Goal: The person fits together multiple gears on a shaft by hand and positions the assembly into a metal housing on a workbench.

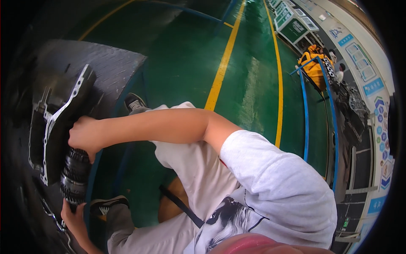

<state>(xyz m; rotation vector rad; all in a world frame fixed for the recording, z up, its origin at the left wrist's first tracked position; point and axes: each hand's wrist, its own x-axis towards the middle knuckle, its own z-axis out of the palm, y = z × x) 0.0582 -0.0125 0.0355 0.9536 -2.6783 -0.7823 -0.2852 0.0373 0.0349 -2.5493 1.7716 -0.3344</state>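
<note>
A dark metal gear shaft (75, 175) with several toothed gears along it lies at the table's edge on the left. My right hand (86, 134) is wrapped round its far end, the arm reaching across in front of me. At the near end, my left hand (74, 216) grips the shaft, thumb and fingers on either side of the tip. Right beside the shaft stands a cast metal housing half (51, 122), with a bright machined rim with bolt holes. The shaft and housing appear apart, though the dark gap between them is hard to read.
A worn metal tabletop (114, 63) carries the housing. Thin metal rods or tools (53, 211) lie near my left hand. A brown round stool (173, 203) is by my legs. Blue rails (305, 114) and an orange machine (313, 70) stand at the right, beyond yellow floor lines (224, 63).
</note>
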